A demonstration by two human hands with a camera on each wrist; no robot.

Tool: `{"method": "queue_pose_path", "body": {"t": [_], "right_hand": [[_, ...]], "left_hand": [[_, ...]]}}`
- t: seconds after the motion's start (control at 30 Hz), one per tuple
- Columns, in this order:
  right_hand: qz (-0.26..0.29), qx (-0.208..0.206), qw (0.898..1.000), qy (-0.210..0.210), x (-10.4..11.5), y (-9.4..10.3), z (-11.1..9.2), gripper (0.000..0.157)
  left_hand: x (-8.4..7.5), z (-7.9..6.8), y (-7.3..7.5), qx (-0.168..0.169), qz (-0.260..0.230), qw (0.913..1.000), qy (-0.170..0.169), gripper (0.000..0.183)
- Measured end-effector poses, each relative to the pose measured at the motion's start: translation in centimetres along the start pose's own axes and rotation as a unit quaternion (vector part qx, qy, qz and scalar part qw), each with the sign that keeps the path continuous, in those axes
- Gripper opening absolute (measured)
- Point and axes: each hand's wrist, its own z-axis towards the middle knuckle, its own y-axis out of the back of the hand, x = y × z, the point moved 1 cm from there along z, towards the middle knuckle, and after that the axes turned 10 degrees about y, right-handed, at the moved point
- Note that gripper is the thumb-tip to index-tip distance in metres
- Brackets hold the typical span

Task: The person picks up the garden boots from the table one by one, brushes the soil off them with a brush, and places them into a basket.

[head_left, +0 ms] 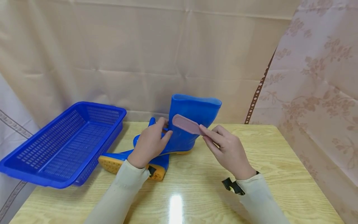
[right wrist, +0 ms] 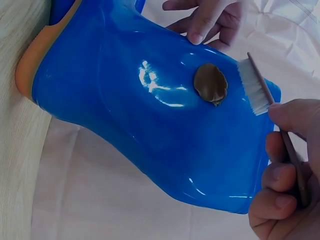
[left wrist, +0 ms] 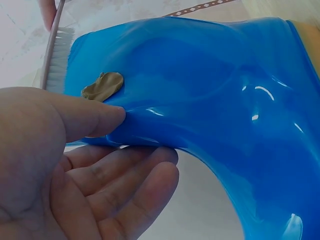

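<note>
A blue rubber boot [head_left: 181,141] with a yellow sole stands upright on the table. My left hand [head_left: 151,141] grips the front of its shaft; in the left wrist view the thumb lies on the near side, the fingers on the other. My right hand [head_left: 227,149] holds a pink-backed brush [head_left: 186,124] by its handle, in front of the shaft. White bristles [right wrist: 253,86] face the boot, close to a brown mud-like patch [right wrist: 210,83] on the shaft and apart from it. The brush back hides this patch in the head view.
A second blue boot [head_left: 110,163] lies on its side, partly behind my left hand, yellow sole showing. To the left is a blue plastic basket [head_left: 96,155]. The wood-patterned table [head_left: 268,155] runs to a beige curtain [head_left: 134,56] at the back.
</note>
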Motion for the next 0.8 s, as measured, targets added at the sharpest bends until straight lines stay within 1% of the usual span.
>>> {"method": "queue_pose_path", "body": {"t": [0.17,0.3,0.4,0.5,0.6,0.7,0.8], "right_hand": [[-0.011,0.010,1.000,-0.027,-0.28,-0.14,-0.19,0.042],[-0.015,0.024,0.999,-0.041,-0.43,-0.17,-0.28,0.040],[-0.020,0.033,0.998,-0.048,-0.53,-0.14,-0.41,0.039],[-0.021,0.038,0.997,-0.056,-0.57,-0.11,-0.50,0.039],[-0.017,0.034,0.998,-0.054,-0.56,-0.14,-0.46,0.040],[-0.014,0.022,0.999,-0.040,-0.51,-0.24,-0.31,0.041],[-0.009,0.011,1.000,-0.025,-0.43,-0.38,-0.12,0.042]], "left_hand": [[0.11,0.16,0.00,-0.003,0.000,0.9999,0.016,0.033],[0.30,0.44,-0.16,-0.021,-0.001,0.9991,0.037,0.034],[0.37,0.61,-0.34,-0.033,-0.002,0.9984,0.046,0.034],[0.43,0.64,-0.49,-0.038,-0.004,0.9980,0.049,0.035],[0.46,0.59,-0.57,-0.040,-0.004,0.9980,0.049,0.034],[0.41,0.52,-0.53,-0.040,0.000,0.9983,0.043,0.034],[0.27,0.46,-0.42,-0.039,0.010,0.9988,0.026,0.033]]}}
